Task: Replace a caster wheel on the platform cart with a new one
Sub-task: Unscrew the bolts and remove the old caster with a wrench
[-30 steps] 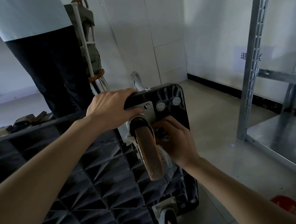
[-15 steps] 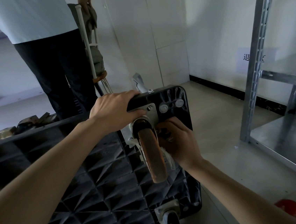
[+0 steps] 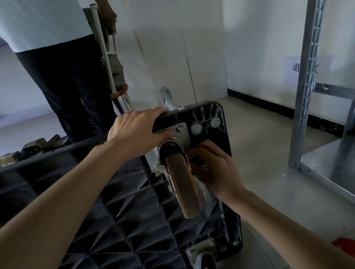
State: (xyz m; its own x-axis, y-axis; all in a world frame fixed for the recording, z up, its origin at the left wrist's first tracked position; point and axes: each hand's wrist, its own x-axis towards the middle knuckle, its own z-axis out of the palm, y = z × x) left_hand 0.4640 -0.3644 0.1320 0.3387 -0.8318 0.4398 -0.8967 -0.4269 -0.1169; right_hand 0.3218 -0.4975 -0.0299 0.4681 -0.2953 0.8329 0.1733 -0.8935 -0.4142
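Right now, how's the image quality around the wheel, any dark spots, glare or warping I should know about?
Head view: the cart underside is deep in shadow, ribs barely readable; the caster wheel is sharp, but the right hand hides whatever its fingers work on; the metal shelf shows soft glare; wide-angle bending tilts the shelf upright and stretches the forearms.

Black ribbed platform cart [image 3: 116, 228] tipped on its side, underside toward the camera, with a worn orange-brown caster wheel [image 3: 183, 186] on a silver bolted plate [image 3: 182, 134] at its upper corner, and a second caster [image 3: 206, 267] at the lower corner.
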